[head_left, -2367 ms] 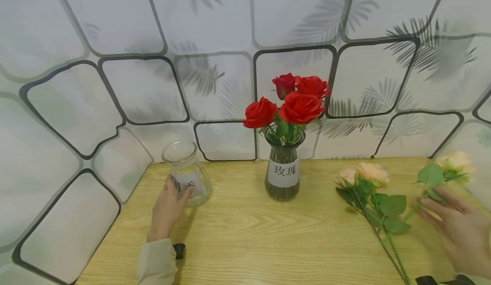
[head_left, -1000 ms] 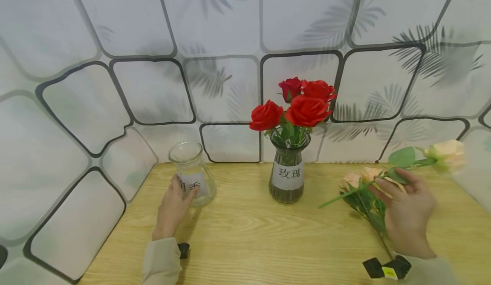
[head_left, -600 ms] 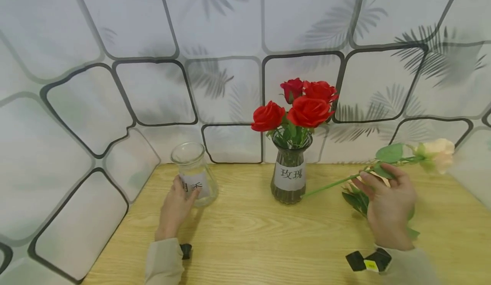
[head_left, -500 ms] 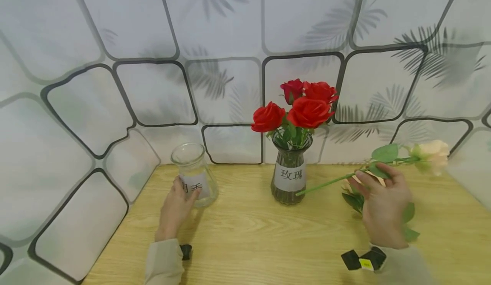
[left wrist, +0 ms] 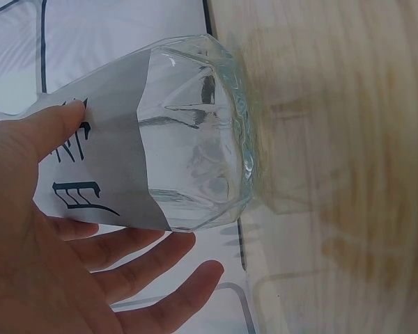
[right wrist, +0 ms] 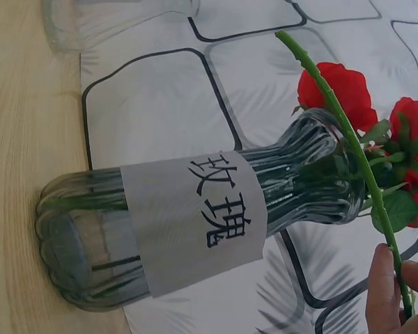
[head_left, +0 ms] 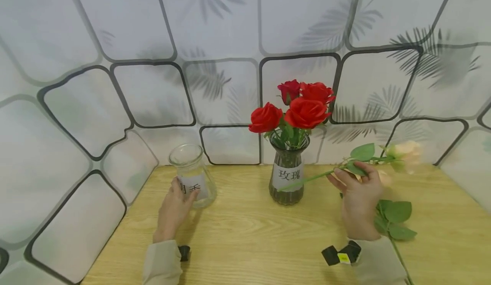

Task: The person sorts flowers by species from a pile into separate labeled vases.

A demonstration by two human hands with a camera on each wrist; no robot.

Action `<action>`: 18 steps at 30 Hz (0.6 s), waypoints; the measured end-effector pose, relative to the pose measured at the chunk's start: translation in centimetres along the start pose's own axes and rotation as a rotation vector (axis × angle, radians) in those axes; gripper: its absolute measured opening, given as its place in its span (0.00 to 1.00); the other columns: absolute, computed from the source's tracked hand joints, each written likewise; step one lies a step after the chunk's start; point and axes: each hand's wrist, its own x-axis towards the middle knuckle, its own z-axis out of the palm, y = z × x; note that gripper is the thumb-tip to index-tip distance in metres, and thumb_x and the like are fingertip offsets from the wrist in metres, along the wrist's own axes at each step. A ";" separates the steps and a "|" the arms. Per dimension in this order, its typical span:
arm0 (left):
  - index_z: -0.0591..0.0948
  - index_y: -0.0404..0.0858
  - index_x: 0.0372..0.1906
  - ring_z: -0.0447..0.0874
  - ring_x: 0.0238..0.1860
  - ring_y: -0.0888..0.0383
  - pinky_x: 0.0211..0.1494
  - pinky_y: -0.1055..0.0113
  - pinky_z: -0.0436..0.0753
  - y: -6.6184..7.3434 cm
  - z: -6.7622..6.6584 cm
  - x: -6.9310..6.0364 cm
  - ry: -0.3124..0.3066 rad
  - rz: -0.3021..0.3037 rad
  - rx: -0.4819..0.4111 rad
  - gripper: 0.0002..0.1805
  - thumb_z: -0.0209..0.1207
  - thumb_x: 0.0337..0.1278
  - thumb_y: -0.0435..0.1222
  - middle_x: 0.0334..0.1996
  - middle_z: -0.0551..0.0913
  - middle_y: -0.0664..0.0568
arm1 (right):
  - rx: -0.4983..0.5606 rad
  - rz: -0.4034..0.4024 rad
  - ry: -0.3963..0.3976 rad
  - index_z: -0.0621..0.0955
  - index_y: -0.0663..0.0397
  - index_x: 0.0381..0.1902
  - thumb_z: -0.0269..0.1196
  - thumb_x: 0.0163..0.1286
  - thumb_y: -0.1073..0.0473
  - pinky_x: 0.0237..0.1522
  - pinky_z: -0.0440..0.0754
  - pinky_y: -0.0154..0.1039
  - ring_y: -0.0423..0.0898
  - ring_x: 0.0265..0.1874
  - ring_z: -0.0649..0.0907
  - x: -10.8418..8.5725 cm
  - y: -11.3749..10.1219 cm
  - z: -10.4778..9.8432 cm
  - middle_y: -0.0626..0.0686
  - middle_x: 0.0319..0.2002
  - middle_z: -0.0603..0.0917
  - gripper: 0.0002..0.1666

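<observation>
My left hand (head_left: 171, 211) holds the clear glass vase (head_left: 200, 175), which stands upright at the left. In the left wrist view, its thumb lies on the white paper label (left wrist: 111, 149) and its fingers are on the vase's other side. Between thumb and fingers, my right hand (head_left: 358, 204) pinches the green stem (head_left: 314, 177) of a pale peach artificial flower (head_left: 404, 155). This flower is held slantwise above the table, bloom to the right and bare stem end to the left. The stem passes in front of the grey ribbed glass vase (right wrist: 202, 219) in both views, apart from the clear vase.
Several red roses (head_left: 307, 112) stand in the grey vase at the middle. Another peach flower (head_left: 385, 178) lies on the wooden table (head_left: 245, 242) at the right, partly hidden behind my right hand, with green leaves (head_left: 398, 211) showing. A patterned wall rises behind the table.
My right hand has carried the peach flower leftward from the right side, its stem swinging round to point left. My left hand stays on the clear vase.
</observation>
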 end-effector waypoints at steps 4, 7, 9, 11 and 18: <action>0.49 0.20 0.74 0.73 0.60 0.25 0.56 0.34 0.77 0.1 0.1 0.1 -0.002 0.000 0.003 0.43 0.57 0.75 0.44 0.62 0.68 0.17 | -0.050 -0.020 -0.018 0.73 0.64 0.44 0.60 0.63 0.85 0.34 0.89 0.43 0.46 0.27 0.82 -0.3 0.6 0.4 0.60 0.43 0.69 0.18; 0.49 0.20 0.74 0.73 0.61 0.25 0.56 0.34 0.77 0.1 0.1 0.1 -0.002 -0.002 0.002 0.43 0.57 0.75 0.45 0.63 0.67 0.17 | -0.078 -0.046 -0.039 0.72 0.64 0.45 0.59 0.63 0.86 0.34 0.89 0.43 0.45 0.27 0.83 -0.4 1.0 0.8 0.61 0.43 0.69 0.19; 0.48 0.21 0.74 0.72 0.61 0.25 0.56 0.34 0.77 0.1 0.1 0.1 -0.003 -0.004 -0.001 0.43 0.57 0.75 0.45 0.63 0.67 0.18 | -0.083 -0.052 -0.049 0.72 0.65 0.45 0.59 0.63 0.86 0.35 0.89 0.43 0.45 0.27 0.82 -0.6 1.2 1.1 0.61 0.43 0.68 0.19; 0.48 0.21 0.74 0.72 0.62 0.25 0.56 0.34 0.77 0.1 0.1 0.1 -0.003 -0.005 -0.004 0.44 0.57 0.75 0.45 0.64 0.66 0.18 | -0.086 -0.050 -0.057 0.71 0.65 0.46 0.59 0.63 0.86 0.35 0.89 0.43 0.45 0.28 0.82 -0.8 1.4 1.5 0.61 0.44 0.68 0.19; 0.49 0.20 0.74 0.72 0.62 0.25 0.57 0.34 0.76 0.0 0.2 0.2 0.000 -0.008 -0.001 0.44 0.57 0.75 0.45 0.64 0.66 0.17 | -0.093 -0.066 -0.061 0.72 0.64 0.44 0.60 0.61 0.87 0.35 0.89 0.44 0.45 0.27 0.83 -1.4 1.9 3.0 0.60 0.41 0.70 0.21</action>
